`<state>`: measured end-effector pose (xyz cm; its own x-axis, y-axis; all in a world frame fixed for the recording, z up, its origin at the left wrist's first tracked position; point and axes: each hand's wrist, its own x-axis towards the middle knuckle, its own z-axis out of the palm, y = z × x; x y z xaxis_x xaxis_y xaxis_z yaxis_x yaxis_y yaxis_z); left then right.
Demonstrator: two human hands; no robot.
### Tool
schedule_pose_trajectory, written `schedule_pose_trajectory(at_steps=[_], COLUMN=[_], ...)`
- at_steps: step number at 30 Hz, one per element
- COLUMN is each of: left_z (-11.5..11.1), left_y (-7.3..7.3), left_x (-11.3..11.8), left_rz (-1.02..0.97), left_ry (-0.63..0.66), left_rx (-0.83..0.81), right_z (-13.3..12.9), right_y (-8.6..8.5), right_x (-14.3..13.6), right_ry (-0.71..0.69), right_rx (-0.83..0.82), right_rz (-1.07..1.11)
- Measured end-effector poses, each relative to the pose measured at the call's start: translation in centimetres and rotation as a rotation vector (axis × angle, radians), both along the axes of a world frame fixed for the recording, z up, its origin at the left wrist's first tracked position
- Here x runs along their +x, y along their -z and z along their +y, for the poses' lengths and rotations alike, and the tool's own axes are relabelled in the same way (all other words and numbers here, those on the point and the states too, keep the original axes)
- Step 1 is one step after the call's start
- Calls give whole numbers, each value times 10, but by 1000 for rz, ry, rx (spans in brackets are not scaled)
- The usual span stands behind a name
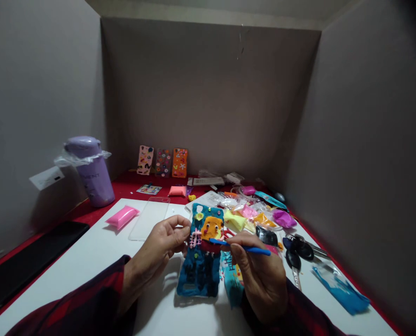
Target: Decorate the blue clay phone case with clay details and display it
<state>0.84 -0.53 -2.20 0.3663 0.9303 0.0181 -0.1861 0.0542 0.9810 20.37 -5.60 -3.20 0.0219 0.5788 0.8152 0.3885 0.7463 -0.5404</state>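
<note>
My left hand grips the left edge of a phone case, holding it tilted up above the white board. Dark blue clay covers the case, with an orange clay face, a dark red band under it, a pink lattice piece and small yellow-green bits. In my right hand is a blue clay modelling tool, pinched between thumb and fingers. Its tip is at the lower part of the orange face; whether it touches the clay I cannot tell. Behind my right hand, partly hidden, lies a turquoise printed sheet.
A pink clay packet and a clear phone case lie left on the white board. Several clay packets, keys and a blue packet are at right. A purple bottle stands left; decorated cases lean behind.
</note>
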Motion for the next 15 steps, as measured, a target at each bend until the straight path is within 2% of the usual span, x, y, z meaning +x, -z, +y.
schedule_pose_trajectory(at_steps=[15], left_z=[0], left_y=[-1], left_x=[0], left_rz=[-4], left_ry=[11], left_rx=[-9], right_z=[-1], right_y=[-2], right_x=[0], right_ry=[3], right_rx=[-21], right_rz=[-22])
